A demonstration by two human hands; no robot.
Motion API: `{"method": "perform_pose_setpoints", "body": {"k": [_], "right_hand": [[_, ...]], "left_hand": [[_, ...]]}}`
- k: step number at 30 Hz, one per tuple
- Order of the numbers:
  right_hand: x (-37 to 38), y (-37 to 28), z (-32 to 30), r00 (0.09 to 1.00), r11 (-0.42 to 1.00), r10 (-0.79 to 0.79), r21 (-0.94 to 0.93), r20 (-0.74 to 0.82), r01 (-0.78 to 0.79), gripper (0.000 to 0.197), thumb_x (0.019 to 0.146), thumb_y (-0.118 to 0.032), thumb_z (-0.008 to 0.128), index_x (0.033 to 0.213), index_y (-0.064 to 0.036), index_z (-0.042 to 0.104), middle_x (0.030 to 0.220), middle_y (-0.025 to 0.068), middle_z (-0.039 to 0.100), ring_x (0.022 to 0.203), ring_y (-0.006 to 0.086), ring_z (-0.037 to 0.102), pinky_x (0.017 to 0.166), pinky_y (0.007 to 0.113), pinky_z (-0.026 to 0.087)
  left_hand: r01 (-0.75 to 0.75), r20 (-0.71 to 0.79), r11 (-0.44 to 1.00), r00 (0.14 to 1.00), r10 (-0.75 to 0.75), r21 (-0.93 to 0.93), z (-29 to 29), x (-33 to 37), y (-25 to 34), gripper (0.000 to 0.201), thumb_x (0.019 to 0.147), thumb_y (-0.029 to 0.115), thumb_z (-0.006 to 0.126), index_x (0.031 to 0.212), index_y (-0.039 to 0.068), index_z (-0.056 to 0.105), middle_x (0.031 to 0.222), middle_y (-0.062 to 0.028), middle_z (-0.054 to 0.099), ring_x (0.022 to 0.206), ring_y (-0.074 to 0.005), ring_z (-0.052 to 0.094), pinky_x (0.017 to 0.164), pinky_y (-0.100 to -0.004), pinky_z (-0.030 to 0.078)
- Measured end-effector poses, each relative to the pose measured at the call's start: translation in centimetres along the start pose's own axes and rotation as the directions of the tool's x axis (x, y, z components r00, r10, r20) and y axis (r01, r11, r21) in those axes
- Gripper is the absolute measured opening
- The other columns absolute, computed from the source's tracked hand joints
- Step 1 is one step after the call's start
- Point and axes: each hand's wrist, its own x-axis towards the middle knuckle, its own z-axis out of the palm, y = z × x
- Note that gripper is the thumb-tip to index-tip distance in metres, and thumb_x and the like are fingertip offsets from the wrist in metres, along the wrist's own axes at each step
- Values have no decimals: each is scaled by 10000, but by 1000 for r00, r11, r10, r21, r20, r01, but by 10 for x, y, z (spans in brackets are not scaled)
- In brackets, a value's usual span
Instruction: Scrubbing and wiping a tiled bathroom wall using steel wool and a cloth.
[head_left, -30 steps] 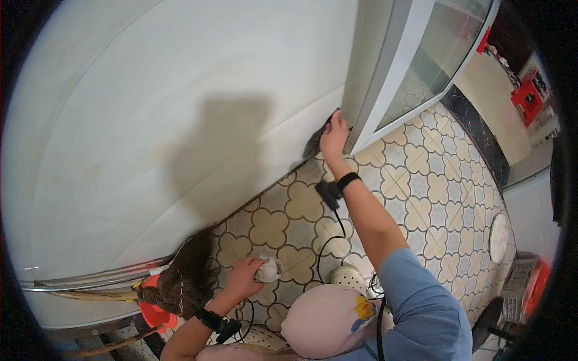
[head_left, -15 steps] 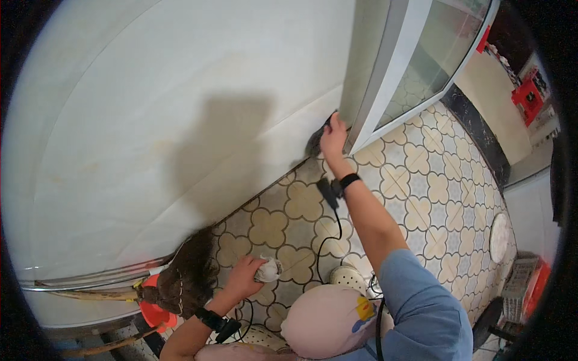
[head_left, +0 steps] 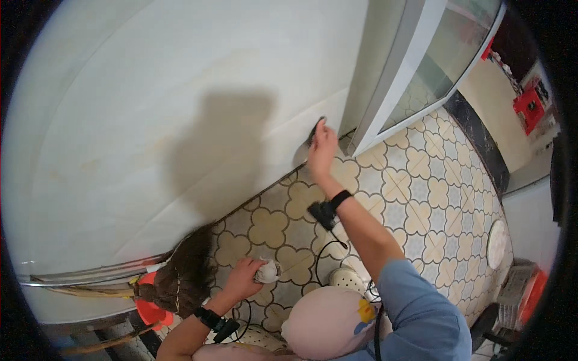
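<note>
My right hand [head_left: 323, 147] is stretched out to the foot of the white wall [head_left: 138, 108], close to the door frame. Its fingers are closed round a dark thin object [head_left: 315, 129] held against the wall; its kind cannot be made out behind the fingers. Low over the tiled floor, my left hand [head_left: 244, 278] grips a crumpled white wad [head_left: 268, 271] that looks like cloth or paper. Both wrists wear black straps with small dark devices and cables.
A brown broom head [head_left: 183, 274] leans by the wall at left, beside a red dustpan-like thing [head_left: 150, 307] and poles. The glass door [head_left: 415, 78] stands ajar at upper right. Grey baskets [head_left: 516, 295] are at lower right. A cable [head_left: 319, 256] hangs near my shoe.
My right hand has shifted left along the wall's foot, away from the door frame, with the dark object still in it. My left hand and the white wad have stayed in place.
</note>
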Motion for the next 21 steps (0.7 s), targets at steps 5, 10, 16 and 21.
{"method": "perform_pose_setpoints", "body": {"k": [5, 10, 16, 21], "right_hand": [[-47, -73, -5, 959, 961, -181, 246, 218, 126, 712, 700, 130, 492, 1379, -41, 363, 1133, 213, 501, 979, 376, 471, 896, 425, 378], [-21, -34, -6, 992, 989, -31, 144, 123, 13, 725, 722, 131, 494, 1403, -53, 325, 1110, 215, 499, 994, 378, 461, 902, 434, 367], [-27, -54, -1, 985, 989, -23, 149, 174, -3, 711, 746, 122, 490, 1411, -43, 299, 1112, 214, 496, 988, 379, 461, 902, 420, 367], [-56, -112, -1, 899, 892, -405, 286, 165, 350, 641, 821, 107, 466, 1420, -16, 275, 963, 157, 483, 817, 298, 442, 772, 362, 397]], "left_hand": [[-56, 52, 998, 997, 57, -23, 6, 7, 1, 667, 599, 157, 755, 1226, 141, 527, 1078, -157, 531, 1062, -372, 500, 894, -446, 438], [-47, -41, 996, 998, 44, -77, -2, -1, 5, 573, 626, 121, 695, 1178, 150, 546, 1088, -130, 537, 1055, -346, 504, 878, -411, 447], [187, -7, 943, 980, -197, -274, 4, -27, -33, 608, 643, 173, 721, 1209, 76, 519, 1141, -165, 555, 1077, -366, 508, 909, -417, 431], [290, -83, 857, 931, -356, -426, -4, -30, -33, 657, 651, 211, 728, 1236, 26, 492, 1164, -204, 550, 1100, -372, 517, 935, -418, 419]]}}
